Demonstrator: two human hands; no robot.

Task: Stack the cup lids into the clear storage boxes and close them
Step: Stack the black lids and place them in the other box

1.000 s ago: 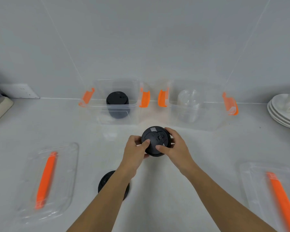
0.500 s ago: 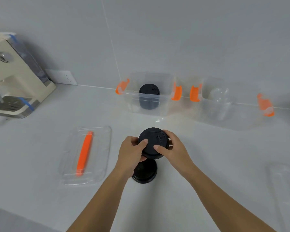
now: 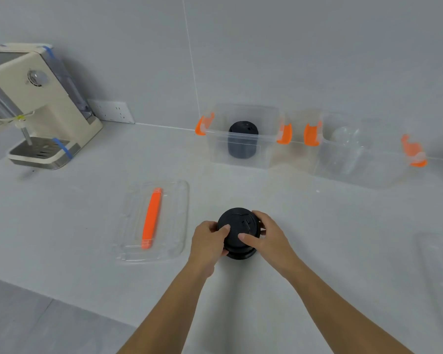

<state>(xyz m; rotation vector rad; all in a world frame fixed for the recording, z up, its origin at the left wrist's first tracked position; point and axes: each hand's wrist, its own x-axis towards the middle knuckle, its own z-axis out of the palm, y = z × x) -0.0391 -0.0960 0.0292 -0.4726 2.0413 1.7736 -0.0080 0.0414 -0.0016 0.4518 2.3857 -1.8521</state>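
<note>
Head view: left hand (image 3: pixel 207 241) and right hand (image 3: pixel 269 238) both grip black lids (image 3: pixel 238 226), fingers curled around rim, low over counter (image 3: pixel 87 221).

The left arm (image 3: pixel 174 310) comes up from the bottom middle. The right arm (image 3: pixel 327 310) comes up from the bottom right. Both arms are bare, and they lean in toward each other. The two hands meet close together in front of the person.

The left hand (image 3: pixel 207 241) holds the left side of a stack of black lids (image 3: pixel 238 222), with its thumb (image 3: pixel 223 229) lying on top. The right hand (image 3: pixel 273 238) holds the right side. Its thumb (image 3: pixel 244 237) is on top too, and its fingers (image 3: pixel 258 215) bend around the far edge. The two thumbs point at each other but do not touch.
</note>
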